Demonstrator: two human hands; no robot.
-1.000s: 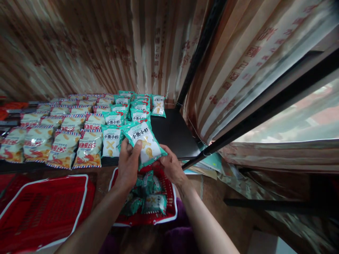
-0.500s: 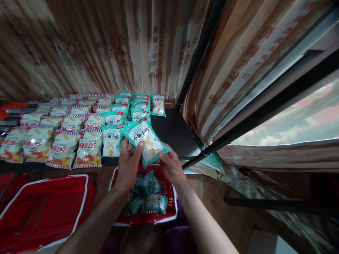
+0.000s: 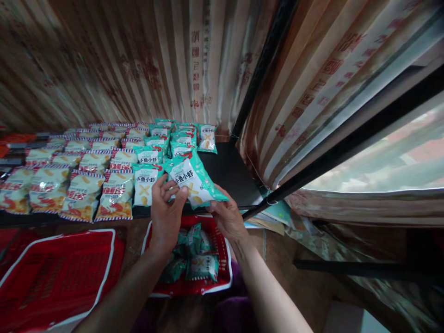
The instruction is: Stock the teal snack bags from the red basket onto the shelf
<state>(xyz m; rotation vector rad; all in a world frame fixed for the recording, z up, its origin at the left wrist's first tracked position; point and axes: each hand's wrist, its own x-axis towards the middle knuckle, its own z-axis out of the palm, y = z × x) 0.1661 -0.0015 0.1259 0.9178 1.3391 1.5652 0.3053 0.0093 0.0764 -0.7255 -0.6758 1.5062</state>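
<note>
A teal and white snack bag (image 3: 194, 180) is held tilted above the front edge of the black shelf (image 3: 225, 171). My left hand (image 3: 168, 208) grips its left side, with the thumb on the front. At its lower right corner, my right hand (image 3: 227, 215) pinches the bag. Several matching teal bags (image 3: 145, 185) stand in rows just behind and left of it. Below my hands, a red basket (image 3: 225, 259) with a white rim holds several more teal bags (image 3: 202, 267).
Rows of cream and red snack bags (image 3: 114, 194) fill the shelf's left part. A second red basket (image 3: 45, 273) sits at lower left. A black diagonal post (image 3: 312, 171) crosses on the right. Pleated curtains (image 3: 138, 60) hang behind.
The held bag has turned, its lower right corner swinging slightly right and showing more of its teal side. My left fingers have loosened and spread somewhat.
</note>
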